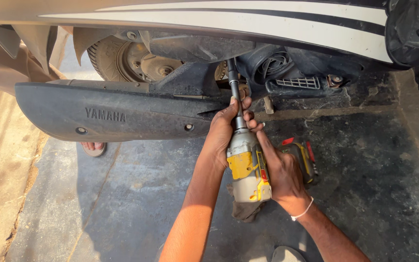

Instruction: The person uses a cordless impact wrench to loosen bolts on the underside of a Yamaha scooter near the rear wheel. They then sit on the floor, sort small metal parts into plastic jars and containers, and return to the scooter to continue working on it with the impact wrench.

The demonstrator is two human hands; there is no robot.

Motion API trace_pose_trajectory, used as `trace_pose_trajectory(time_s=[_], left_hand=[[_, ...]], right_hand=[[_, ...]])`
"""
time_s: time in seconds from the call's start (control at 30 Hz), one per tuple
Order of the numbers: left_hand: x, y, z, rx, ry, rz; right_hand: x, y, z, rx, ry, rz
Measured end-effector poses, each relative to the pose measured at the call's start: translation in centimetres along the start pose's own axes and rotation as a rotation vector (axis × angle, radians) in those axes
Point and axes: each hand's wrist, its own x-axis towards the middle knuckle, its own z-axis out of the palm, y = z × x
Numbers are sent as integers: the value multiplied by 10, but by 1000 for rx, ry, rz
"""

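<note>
Currently: right hand (283,174) wrapped round grip of yellow-grey impact driver (247,167), left hand (225,132) pinching its long socket extension (234,92) | tip up in scooter underside just beyond hands, fastener hidden, looseness unreadable | rag (246,211) beneath | black exhaust cover (112,116) left, crowding access | rear wheel (136,60) farther back.

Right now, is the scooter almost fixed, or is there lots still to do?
Hard to tell what's finished. The exhaust muffler is still on the scooter. In hand: the right hand grips a yellow-and-grey impact wrench, while the left hand steadies its long socket extension, which reaches up under the body panel. Whatever it is turning is hidden. So it looks mid-job.
</note>
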Motion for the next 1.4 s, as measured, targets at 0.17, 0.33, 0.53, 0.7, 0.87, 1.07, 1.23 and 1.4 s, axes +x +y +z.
trace_pose_trajectory(time_s=[0.17, 0.33, 0.53, 0.7, 0.87, 1.07, 1.23, 1.4], left_hand=[[4, -2, 8, 40, -60, 7], [2, 10, 15, 284, 37, 36], [37, 25, 14, 402, 83, 134], [50, 1, 10, 405, 101, 312], [2, -44, 6, 486, 116, 355], [-9, -100, -20, 479, 114, 220], [-9, -128, -51, 522, 83, 186], [3, -129, -70, 465, 99, 12]], right_hand=[[1, -1, 42, 242, 328, -46], [8, -25, 64, 204, 558, -97], [3, 0, -2, 57, 43, -173], [-5, 15, -24, -87, -36, -242], [-67, 42, 4, -57, 64, -258], [-146, 109, 55, 120, 162, -96], [-178, 126, 64, 115, 102, -7], [-175, 121, 50, 4, 50, -19]])
